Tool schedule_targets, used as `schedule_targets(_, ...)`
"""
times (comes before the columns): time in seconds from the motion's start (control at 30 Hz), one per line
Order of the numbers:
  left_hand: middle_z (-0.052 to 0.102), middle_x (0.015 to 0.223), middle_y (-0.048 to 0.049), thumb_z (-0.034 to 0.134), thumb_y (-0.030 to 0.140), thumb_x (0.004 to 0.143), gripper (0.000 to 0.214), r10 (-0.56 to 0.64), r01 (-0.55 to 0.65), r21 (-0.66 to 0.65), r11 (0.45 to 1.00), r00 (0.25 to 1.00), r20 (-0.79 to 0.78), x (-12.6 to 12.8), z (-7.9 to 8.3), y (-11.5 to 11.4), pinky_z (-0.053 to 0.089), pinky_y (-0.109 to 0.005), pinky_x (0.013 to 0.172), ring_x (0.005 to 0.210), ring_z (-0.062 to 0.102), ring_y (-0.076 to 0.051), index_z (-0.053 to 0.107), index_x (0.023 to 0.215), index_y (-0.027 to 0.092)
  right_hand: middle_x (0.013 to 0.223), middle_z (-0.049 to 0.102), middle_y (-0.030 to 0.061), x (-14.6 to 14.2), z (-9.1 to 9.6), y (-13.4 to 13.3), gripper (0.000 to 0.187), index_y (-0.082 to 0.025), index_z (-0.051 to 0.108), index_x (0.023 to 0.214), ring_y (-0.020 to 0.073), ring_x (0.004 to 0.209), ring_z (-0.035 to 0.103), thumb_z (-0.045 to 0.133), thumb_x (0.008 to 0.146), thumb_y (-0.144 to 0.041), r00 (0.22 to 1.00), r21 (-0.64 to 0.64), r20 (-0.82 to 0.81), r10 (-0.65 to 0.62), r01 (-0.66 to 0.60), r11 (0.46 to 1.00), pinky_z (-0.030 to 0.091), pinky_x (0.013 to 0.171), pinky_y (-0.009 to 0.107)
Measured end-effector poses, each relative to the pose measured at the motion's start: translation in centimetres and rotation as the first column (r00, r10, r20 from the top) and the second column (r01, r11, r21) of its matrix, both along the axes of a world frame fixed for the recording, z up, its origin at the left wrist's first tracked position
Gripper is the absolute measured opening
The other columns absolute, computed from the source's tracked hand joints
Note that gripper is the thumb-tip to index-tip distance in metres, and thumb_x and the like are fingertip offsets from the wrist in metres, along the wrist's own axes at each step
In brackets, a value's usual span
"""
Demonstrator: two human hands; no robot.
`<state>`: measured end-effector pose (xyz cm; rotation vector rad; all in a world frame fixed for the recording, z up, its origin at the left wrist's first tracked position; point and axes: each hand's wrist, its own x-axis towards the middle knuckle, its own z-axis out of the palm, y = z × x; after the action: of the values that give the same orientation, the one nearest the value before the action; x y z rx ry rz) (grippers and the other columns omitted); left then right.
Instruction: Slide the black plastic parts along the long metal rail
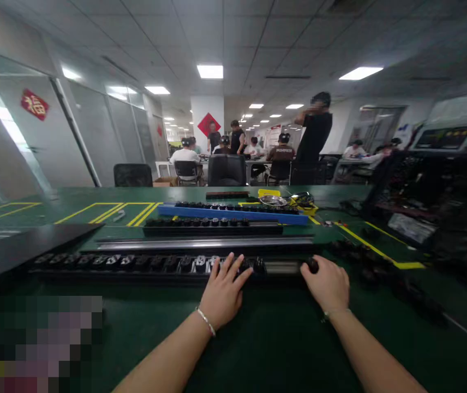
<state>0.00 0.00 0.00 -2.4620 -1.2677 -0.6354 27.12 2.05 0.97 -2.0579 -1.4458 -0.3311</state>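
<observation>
Nearest the camera, two bare forearms (pixel 166 352) reach in from the bottom edge over the green surface (pixel 274 349). From the left, a long dark rail (pixel 285 268) lies flat across the surface, parallel to a metal strip (pixel 201 244) just behind it. Small black parts (pixel 172 263), some with bright silvery faces, stand in a close row along most of its length. The left hand (pixel 220 297) is spread wide, palm down, its fingertips over the row right of the middle; contact appears light, and no firm grip is visible. To its right, a stretch of rail is bare. At the right end, the right hand (pixel 329 284) is narrowed, thumb and fingers around a dark round piece (pixel 312 265); whether this is fixed to the rail cannot be told. Farther right, loose dark parts (pixel 381 267) lie blurred.

Assessment: the rail is probably stiff and fairly weighty, best taken at both ends or by its long edges. Its bare stretch looks smooth, possibly slippery. The small parts are judged light, hard and perhaps easily knocked; hold each by its sides.
</observation>
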Motion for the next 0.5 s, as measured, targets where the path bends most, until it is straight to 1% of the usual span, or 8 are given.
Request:
schedule_targets(0.17,0.03,0.151,-0.0007,0.054,0.032,0.083,0.055,-0.01,0.009,0.027,1.0,1.0,0.002,-0.18,-0.12,0.09,0.018,-0.053,0.112,0.14,0.019,-0.027,0.04,0.136,0.033,0.111,0.064,0.0111,0.07,0.02,-0.08,0.035,-0.015,0.063,0.099,0.0255,0.108,0.053,0.045,0.077,-0.035,1.0,0.02,-0.001,0.005,-0.005,1.0,0.034,0.096,0.041)
schedule_targets(0.5,0.03,0.15,-0.0009,0.053,0.031,0.083,0.054,-0.005,0.005,0.024,1.0,1.0,0.001,-0.26,0.02,0.12,0.019,-0.054,0.111,0.139,0.02,-0.028,0.041,0.136,0.033,0.114,0.063,0.0108,0.05,0.75,-0.34,0.036,-0.016,0.063,0.097,0.0259,0.111,0.051,0.043,0.076,-0.037,1.0,-0.031,-0.018,-0.005,0.005,0.999,0.033,0.097,0.043)
